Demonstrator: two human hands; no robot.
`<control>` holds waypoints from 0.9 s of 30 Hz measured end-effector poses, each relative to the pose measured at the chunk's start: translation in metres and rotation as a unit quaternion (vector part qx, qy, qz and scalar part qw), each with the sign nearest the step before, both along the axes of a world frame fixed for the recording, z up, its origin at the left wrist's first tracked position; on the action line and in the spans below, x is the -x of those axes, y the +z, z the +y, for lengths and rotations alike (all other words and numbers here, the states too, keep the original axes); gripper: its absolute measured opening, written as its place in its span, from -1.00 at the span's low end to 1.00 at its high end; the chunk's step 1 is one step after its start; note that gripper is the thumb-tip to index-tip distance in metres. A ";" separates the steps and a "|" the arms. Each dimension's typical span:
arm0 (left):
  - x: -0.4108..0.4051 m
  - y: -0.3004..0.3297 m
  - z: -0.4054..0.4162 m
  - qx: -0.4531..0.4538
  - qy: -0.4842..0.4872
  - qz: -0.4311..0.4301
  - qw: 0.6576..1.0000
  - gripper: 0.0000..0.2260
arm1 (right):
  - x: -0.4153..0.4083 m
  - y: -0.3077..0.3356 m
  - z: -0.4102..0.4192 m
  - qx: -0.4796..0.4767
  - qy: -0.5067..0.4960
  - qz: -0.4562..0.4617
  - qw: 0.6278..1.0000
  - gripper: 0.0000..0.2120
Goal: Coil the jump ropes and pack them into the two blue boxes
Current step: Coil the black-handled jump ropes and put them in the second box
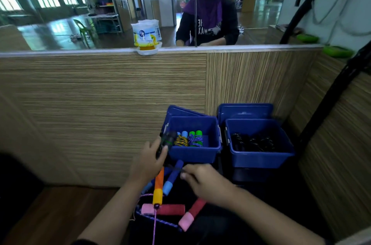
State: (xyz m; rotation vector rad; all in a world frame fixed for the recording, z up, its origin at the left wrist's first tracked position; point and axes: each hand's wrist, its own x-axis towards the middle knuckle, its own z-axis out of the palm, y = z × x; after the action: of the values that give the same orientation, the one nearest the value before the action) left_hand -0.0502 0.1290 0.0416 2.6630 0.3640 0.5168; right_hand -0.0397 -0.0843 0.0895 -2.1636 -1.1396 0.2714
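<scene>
Wood-grain partition wall (100, 104) fills the far side, mirror (60, 7) above it. Two blue boxes sit side by side at its foot, lids propped behind them. Left blue box (193, 153) holds coiled ropes with blue and green handles standing up at its far left; right blue box (261, 157) holds black coiled ropes. Near the boxes, on a dark surface (251, 214), lie loose jump ropes: red-pink handles (163, 209), an orange-yellow handle (158, 188), blue handles (172, 177). Left hand (147, 161), grip clamped on a black coiled jump rope (166, 141) held at the left box's near-left corner, partly over the rim. Right hand (202, 181) just near the left box, fingers curled together, pinching a thin dark cord (174, 168) that crosses a blue handle. White-yellow packet (146, 35) sits on the ledge under the mirror.
</scene>
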 end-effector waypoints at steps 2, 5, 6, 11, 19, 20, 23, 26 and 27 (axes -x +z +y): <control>0.010 -0.017 -0.002 -0.046 -0.073 0.035 0.996 -0.37 | -0.019 0.006 -0.002 0.023 0.005 -0.059 0.998 -0.81; 0.019 -0.031 -0.016 -0.118 -0.205 0.010 0.971 -0.42 | -0.043 0.005 -0.006 0.039 0.008 -0.082 0.996 -0.85; 0.020 -0.032 -0.020 -0.118 -0.234 0.004 0.965 -0.45 | -0.051 0.004 -0.009 0.037 0.011 -0.077 0.996 -0.85; 0.028 -0.020 -0.032 -0.072 -0.287 -0.019 0.955 -0.54 | -0.083 0.012 -0.029 0.055 0.033 -0.034 0.997 -0.84; 0.038 0.013 -0.049 -0.086 -0.346 -0.056 0.933 -0.53 | -0.092 0.003 -0.041 -0.087 -0.005 0.245 0.966 -0.83; 0.038 0.014 -0.051 -0.076 -0.344 -0.060 0.934 -0.55 | -0.091 -0.001 -0.042 -0.096 -0.020 0.271 0.958 -0.82; 0.041 0.015 -0.057 -0.052 -0.354 -0.092 0.929 -0.57 | -0.086 -0.013 -0.043 -0.123 -0.049 0.355 0.925 -0.80; 0.040 0.018 -0.063 0.038 -0.343 -0.099 0.933 -0.57 | -0.074 -0.015 -0.036 -0.188 -0.073 0.442 0.874 -0.81; 0.039 0.019 -0.064 0.077 -0.339 -0.108 0.931 -0.57 | -0.068 -0.017 -0.032 -0.203 -0.081 0.450 0.866 -0.79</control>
State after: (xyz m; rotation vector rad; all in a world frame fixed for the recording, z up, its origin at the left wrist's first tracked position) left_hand -0.0892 0.0648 0.0605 2.3369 -0.5456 0.5135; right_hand 0.0282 -0.1161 0.0720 -1.4440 -0.4109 0.7847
